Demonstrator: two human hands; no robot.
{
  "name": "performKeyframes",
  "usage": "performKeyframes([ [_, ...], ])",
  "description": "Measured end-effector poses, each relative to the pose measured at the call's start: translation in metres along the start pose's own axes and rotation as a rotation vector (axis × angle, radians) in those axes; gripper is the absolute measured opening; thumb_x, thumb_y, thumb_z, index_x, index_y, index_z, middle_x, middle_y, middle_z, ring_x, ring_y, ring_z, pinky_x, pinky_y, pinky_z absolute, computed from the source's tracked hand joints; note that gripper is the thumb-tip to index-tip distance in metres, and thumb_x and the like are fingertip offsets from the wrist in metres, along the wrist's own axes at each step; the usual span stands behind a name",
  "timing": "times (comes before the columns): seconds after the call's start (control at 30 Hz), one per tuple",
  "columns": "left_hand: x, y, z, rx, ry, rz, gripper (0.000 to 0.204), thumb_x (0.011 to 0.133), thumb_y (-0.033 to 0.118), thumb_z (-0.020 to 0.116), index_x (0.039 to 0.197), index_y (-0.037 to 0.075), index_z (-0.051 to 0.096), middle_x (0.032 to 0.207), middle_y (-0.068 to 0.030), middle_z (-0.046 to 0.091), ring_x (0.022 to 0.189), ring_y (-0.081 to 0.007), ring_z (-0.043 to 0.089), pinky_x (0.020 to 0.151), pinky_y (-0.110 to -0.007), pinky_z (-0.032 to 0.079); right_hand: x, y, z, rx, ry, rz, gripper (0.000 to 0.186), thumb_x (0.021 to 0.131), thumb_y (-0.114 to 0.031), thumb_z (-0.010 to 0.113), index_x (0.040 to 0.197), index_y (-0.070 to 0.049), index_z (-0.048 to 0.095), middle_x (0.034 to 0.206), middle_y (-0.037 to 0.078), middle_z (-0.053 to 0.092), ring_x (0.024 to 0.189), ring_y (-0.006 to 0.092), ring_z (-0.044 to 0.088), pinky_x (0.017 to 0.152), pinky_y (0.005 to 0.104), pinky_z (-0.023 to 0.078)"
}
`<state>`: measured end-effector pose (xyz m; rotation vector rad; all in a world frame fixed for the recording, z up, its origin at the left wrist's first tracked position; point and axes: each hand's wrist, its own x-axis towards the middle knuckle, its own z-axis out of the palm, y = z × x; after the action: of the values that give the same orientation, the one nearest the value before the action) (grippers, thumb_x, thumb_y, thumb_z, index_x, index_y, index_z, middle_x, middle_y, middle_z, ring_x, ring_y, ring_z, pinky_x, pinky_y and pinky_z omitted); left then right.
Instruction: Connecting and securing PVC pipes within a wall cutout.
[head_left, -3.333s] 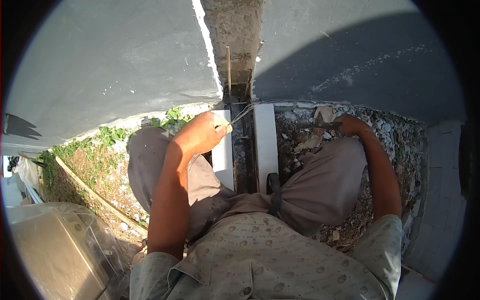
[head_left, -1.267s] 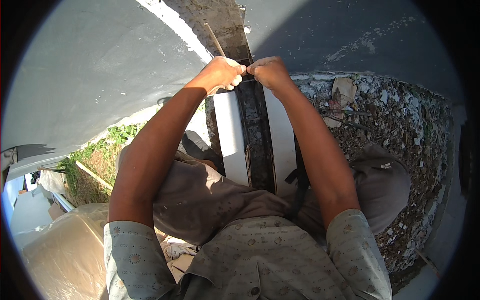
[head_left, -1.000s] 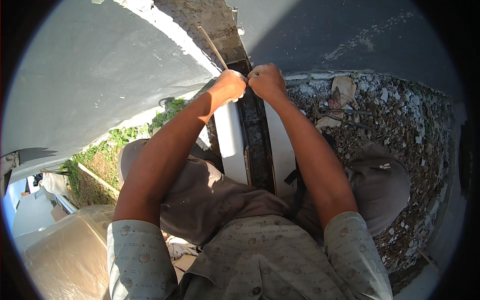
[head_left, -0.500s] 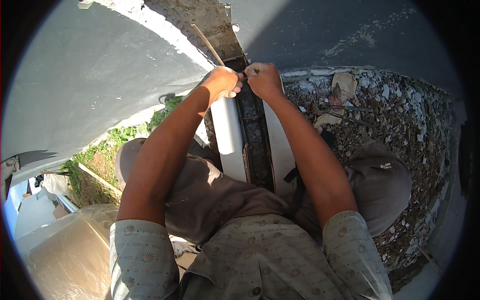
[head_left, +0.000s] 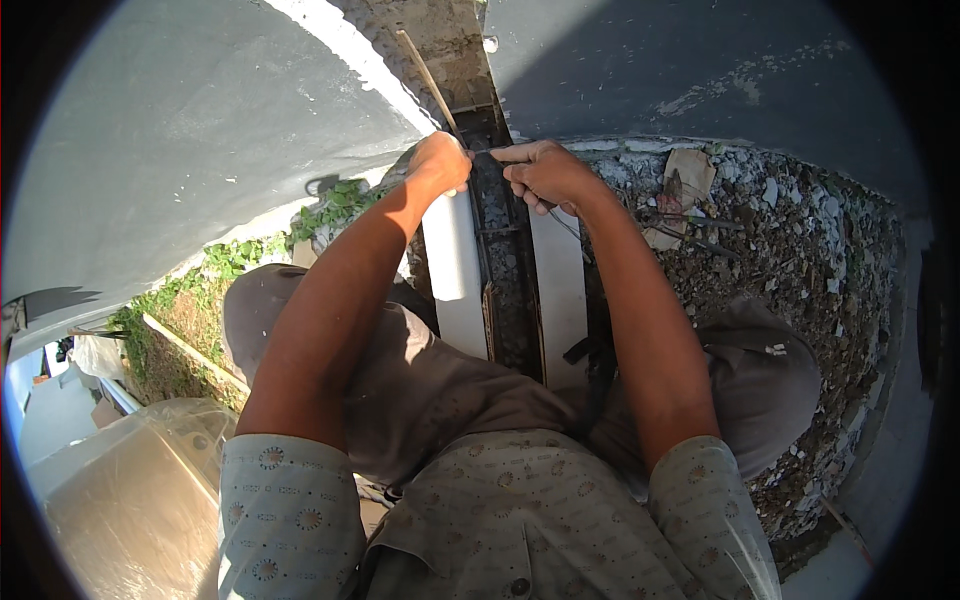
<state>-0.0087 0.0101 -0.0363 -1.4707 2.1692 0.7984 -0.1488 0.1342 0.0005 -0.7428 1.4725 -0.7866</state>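
Note:
My left hand [head_left: 440, 165] is closed at the top of the left white board [head_left: 455, 255], next to a thin wooden stick [head_left: 428, 78]; what it grips is hidden. Across a narrow dark trough [head_left: 508, 270] from it, my right hand [head_left: 548, 176] has its index finger stretched toward the left hand and its other fingers curled. A thin wire [head_left: 566, 224] trails below those curled fingers. The trough has slim crossbars and runs between the left board and a right white board [head_left: 560, 300], between my knees.
Grey walls [head_left: 220, 130] rise at left and right. Rubble [head_left: 790, 230] covers the ground on the right, with a torn paper piece [head_left: 690, 172] and metal rods [head_left: 700, 222]. Weeds [head_left: 240, 262] grow on the left, near a plastic-wrapped box [head_left: 130, 480].
My right hand has moved slightly right, away from the left, and its index finger has straightened. The thin wire now shows beneath it. My left hand stays closed near the stick.

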Motion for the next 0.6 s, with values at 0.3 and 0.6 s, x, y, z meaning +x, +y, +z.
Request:
performKeyframes([
  [0.3,-0.024,-0.001,-0.013,-0.289,0.104,0.002,0.032,0.090,0.031,0.052,0.096,0.002,0.065,0.093,-0.0178,0.066,0.095,-0.0333,0.061,0.081,-0.040,0.048,0.002,-0.011,-0.010,-0.051,0.018,0.076,0.032,0.086,-0.008,0.051,0.117,-0.006,0.060,0.068,0.005,0.055,0.048,0.0105,0.046,0.042,0.0265,0.039],
  [0.6,-0.045,-0.039,0.006,0.189,0.141,0.209,0.045,0.090,0.033,0.049,0.123,0.002,0.048,0.124,-0.0241,0.050,0.117,-0.0368,0.046,0.099,-0.042,0.036,0.031,0.041,0.064,-0.760,0.394,-0.076,0.018,0.078,-0.009,0.053,0.092,-0.001,0.062,0.100,0.024,0.062,0.098,0.0383,0.059,0.087,0.0446,0.046],
])
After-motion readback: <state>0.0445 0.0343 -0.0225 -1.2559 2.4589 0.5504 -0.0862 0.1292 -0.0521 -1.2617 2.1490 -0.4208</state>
